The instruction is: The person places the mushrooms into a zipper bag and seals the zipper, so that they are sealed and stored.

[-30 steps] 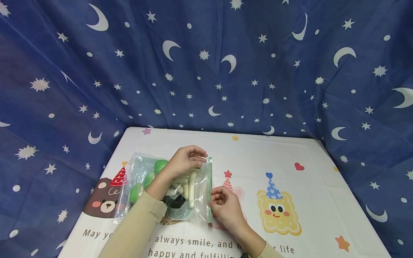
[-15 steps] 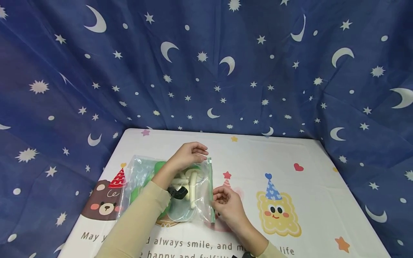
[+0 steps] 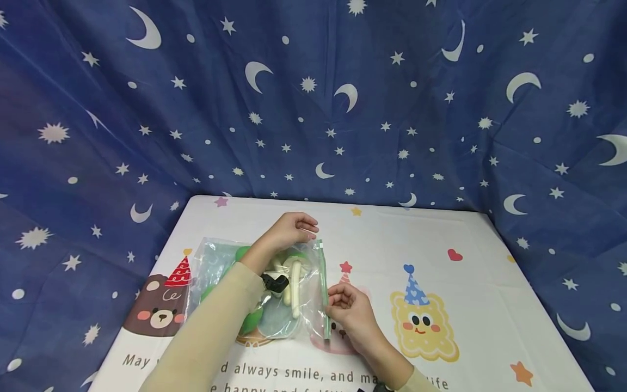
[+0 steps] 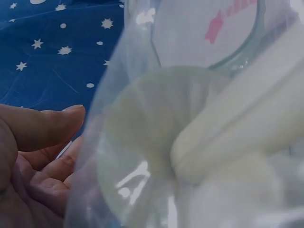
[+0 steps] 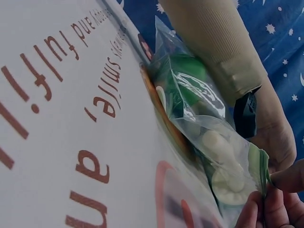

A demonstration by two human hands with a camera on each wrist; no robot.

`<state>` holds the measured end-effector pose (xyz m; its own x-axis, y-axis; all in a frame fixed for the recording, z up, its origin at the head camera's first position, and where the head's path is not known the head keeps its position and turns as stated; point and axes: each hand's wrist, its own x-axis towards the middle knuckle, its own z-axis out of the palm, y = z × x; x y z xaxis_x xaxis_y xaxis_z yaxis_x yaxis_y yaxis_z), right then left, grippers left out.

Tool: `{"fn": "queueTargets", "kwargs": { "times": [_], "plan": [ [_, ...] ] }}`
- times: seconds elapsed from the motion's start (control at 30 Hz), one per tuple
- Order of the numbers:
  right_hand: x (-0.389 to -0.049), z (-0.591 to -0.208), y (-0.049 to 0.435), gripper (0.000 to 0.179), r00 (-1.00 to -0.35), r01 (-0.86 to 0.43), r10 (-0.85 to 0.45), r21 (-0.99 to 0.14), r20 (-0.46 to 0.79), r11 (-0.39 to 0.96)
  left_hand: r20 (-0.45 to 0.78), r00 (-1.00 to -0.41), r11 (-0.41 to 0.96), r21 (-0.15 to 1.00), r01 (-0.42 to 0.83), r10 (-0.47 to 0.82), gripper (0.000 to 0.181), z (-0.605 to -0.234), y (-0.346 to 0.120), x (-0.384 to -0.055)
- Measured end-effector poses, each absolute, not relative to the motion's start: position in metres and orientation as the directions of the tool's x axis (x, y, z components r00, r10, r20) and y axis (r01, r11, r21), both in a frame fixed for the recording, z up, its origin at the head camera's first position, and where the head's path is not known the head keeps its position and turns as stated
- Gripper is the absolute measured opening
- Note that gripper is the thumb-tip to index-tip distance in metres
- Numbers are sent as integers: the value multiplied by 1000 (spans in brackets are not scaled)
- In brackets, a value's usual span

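Observation:
A clear zip bag with a green closure strip lies on the table, holding several green-capped, pale-stemmed mushroom-shaped pieces. At the strip's near half my right hand pinches the edge between thumb and fingers; the right wrist view shows this grip on the strip. My left forearm crosses over the bag, and my left hand is by the strip's far end, fingers loosely bent. In the left wrist view its thumb stands apart from the fingers, whose tips are partly hidden by the bag.
The white table cover carries printed cartoon figures and lettering. A dark blue curtain with moons and stars stands behind and at both sides. Black wrist bands are on both arms, one of them above the bag.
My left hand has shifted slightly away and to the right, toward the strip's far end. The strip and my right hand have moved a little to the right.

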<state>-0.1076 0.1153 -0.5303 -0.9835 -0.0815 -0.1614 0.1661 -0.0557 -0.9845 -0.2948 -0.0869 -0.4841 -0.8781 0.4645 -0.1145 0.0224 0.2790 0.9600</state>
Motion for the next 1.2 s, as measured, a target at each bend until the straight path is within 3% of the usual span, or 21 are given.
{"fn": "queueTargets", "kwargs": {
  "times": [0.6,0.77,1.2],
  "plan": [
    [-107,-528,122,36,-970,238,-81,-959,-228,-155,-202,-821,397,917,33,534,45,-497,-78,-313],
    [-107,-529,123,36,-970,240,-85,-960,-229,-146,-264,-810,421,907,-24,523,49,-497,-76,-313],
    [-108,-532,123,35,-967,254,-71,-959,-246,-128,-259,-830,405,913,-44,495,47,-495,-78,-314]
  ]
}}
